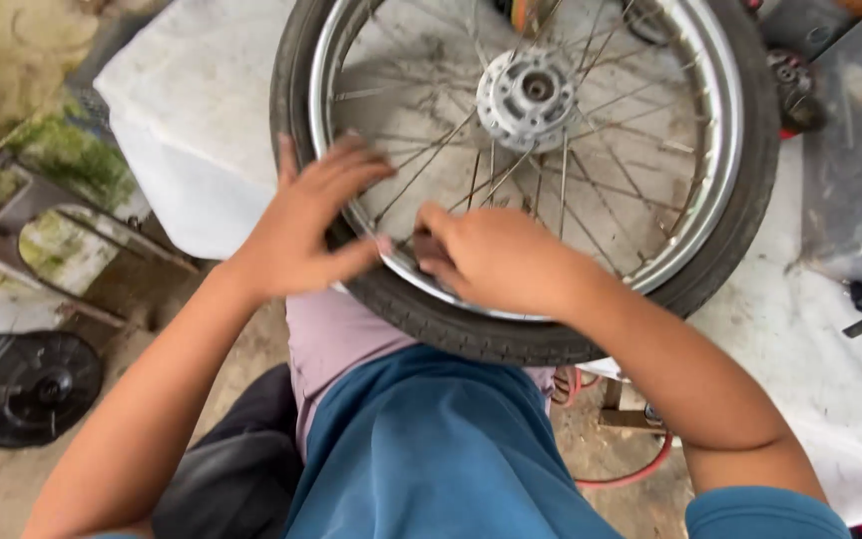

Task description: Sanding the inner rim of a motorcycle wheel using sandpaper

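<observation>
A spoked wheel (541, 150) with black tyre (471, 324) lies flat on the white-covered worktop (202, 120), its near edge overhanging toward the lap. The left hand (306, 225) is spread open, pressed on the chrome rim (695, 215). The right hand (496, 255) is clenched on a small dark piece, judged to be rubbed along the rim. Steady bracing seems called for. The piece's kind cannot be made out; the wheel's far edge is cut off.

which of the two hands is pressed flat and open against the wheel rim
The left hand: its fingers are spread flat across the rim and tyre. The right hand is curled instead, pinching a small dark thing against the rim.
</observation>
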